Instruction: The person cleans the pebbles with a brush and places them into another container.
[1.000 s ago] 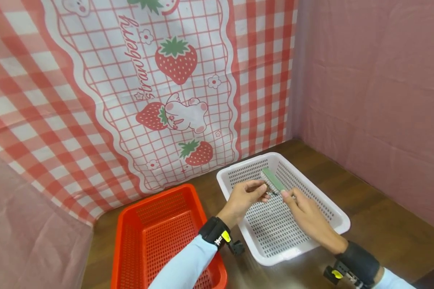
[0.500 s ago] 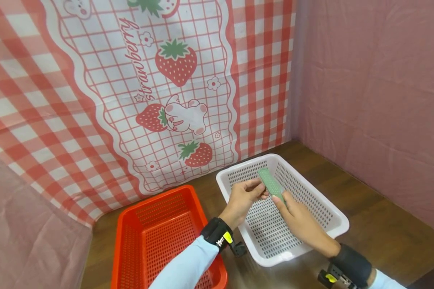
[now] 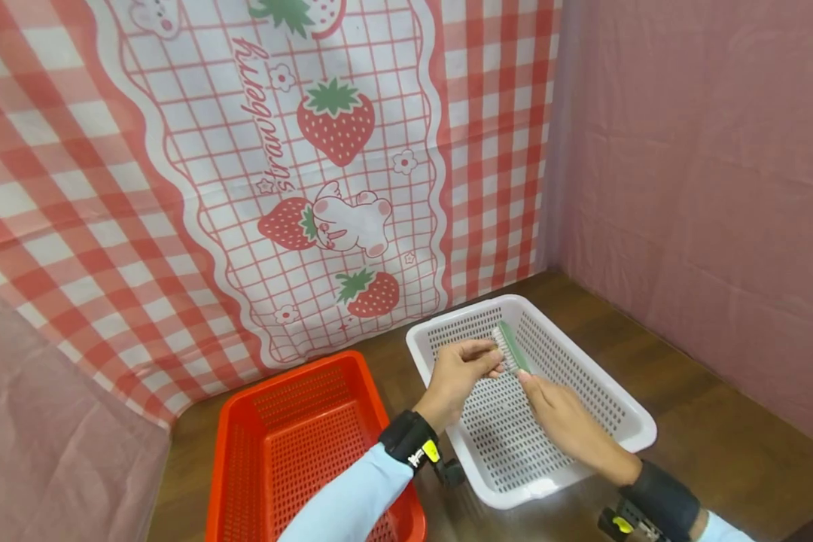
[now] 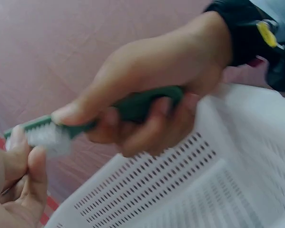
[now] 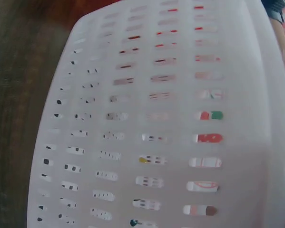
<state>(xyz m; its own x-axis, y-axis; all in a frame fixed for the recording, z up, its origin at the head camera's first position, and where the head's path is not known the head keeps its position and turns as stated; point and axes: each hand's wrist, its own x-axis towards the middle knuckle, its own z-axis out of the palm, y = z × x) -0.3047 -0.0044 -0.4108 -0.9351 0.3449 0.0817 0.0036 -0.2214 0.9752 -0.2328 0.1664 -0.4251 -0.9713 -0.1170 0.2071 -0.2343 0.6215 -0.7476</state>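
Counter [image 3: 711, 414] clearance is the broadest hazard: the white basket [image 3: 642, 430] stands near the back edge toward the far right corner, and the left wrist device [image 3: 450, 471], which appears just beside its rim, could knock it out of position. Next, the right hand [image 3: 564, 412] could lose the brush [image 3: 513, 348] if the brush head snags on the opposing fingers; it would likely drop into the basket below. Finally, bristles [image 4: 51, 137] could scrape those fingertips if the brush twists. Hands: the right is wrapped round the brush handle, thumb toward the head, holding the brush above the basket. The left [image 3: 455, 376] has bent fingers with the thumb drawn close, at the bristles; whether it pinches anything, or touches them, cannot be told.
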